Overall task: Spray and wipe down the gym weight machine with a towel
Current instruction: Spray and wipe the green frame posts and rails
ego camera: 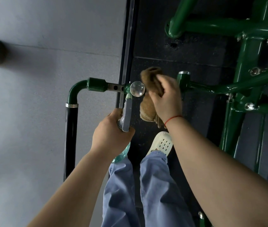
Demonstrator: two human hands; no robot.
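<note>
Towel (147, 107), brown and bunched, lies at frame centre against the green tubing of the weight machine (248, 51), just right of a chrome knob (137, 88). Judged soft, light and limp, it is best gathered in the palm; the painted steel frame looks rigid and fixed, and is likely slick once wetted. 1: right hand (166, 99), palm down, fingers curled over the towel and gripping it, forearm entering from lower right. 2: left hand (110, 135), below centre, wrapped round the neck of the spray bottle (126, 112), nozzle aimed up-frame toward the knob, forearm entering from lower left.
</note>
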